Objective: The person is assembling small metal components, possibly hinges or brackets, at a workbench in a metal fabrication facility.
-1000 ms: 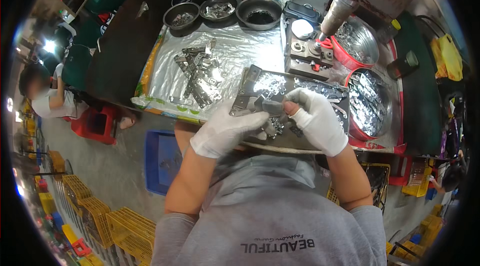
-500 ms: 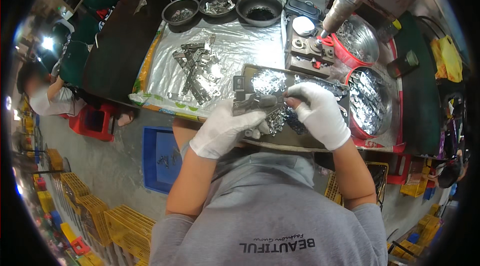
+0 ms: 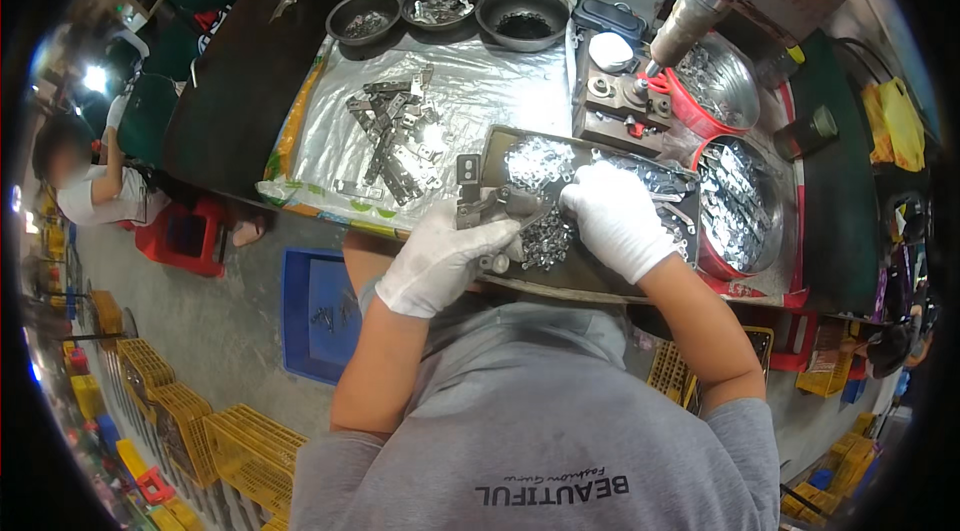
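Observation:
My left hand [image 3: 436, 259], in a white glove, is closed round a dark grey metal hinge [image 3: 508, 201] with a plate that has holes standing up at its far end. Below and beside it lies a shallow tray [image 3: 590, 283] with small shiny metal parts sorted in heaps. My right hand [image 3: 622, 219], gloved too, is over the middle of this tray with its fingers bent together and pointing down. Its fingertips touch the heaps or hover just above; what they hold is hidden. A heap of small silver parts [image 3: 545, 243] lies between the hands.
A pile of hinge plates [image 3: 392, 136] lies on the silver sheet. Dark bowls [image 3: 520, 21] stand behind. At right are a press machine [image 3: 690, 16] with its fixture [image 3: 625, 101] and red-rimmed basins [image 3: 735, 201] of metal pieces. A blue bin [image 3: 315, 326] is on the floor; another person sits far left.
My right hand has come away from the hinge and turned its fingers down over the tray. My left hand still holds the hinge, shifted slightly left.

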Demonstrator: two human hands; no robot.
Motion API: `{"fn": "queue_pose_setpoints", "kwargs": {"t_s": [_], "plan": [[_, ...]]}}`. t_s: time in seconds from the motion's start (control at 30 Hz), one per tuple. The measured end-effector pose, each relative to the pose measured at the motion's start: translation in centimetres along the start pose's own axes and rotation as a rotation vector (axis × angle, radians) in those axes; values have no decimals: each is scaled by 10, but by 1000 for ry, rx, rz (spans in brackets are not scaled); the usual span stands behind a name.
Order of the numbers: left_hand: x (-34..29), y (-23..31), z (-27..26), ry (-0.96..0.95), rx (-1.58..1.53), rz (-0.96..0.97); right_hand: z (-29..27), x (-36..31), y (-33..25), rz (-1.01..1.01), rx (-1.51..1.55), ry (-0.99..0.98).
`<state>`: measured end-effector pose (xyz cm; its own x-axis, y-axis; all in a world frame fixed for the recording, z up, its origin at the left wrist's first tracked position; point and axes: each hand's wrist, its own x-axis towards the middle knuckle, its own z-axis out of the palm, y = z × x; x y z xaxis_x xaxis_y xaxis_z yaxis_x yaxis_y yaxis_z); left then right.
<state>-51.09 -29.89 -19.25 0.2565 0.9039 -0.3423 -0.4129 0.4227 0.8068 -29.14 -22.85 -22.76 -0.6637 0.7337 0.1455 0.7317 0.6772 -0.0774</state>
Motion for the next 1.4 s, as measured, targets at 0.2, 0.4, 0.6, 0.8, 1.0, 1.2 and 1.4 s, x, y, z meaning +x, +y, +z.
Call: {"fn": "queue_pose_setpoints", "kwargs": {"t_s": [0.2,0.4,0.6,0.8,1.0,1.2,1.4], "plan": [[3,-8,1,11,-12,0,-13,-5,0,150,524,138],[4,-10,3,-89,-66,-41,-37,-4,-5,361,1106,-180],[1,-9,9,-124,-14,-29,-44,-7,-2,543,1432,-371],[0,-7,11,-157,-62,-60,-39,-20,-4,665,1744,-351],[2,-14,14,-75,-40,-39,-39,-35,2,449,1295,-84],[1,-10,6,-31,-5,-49,-38,-66,-5,162,294,116],[4,-13,9,-46,-16,-81,-18,-75,-8,116,179,35]]}}
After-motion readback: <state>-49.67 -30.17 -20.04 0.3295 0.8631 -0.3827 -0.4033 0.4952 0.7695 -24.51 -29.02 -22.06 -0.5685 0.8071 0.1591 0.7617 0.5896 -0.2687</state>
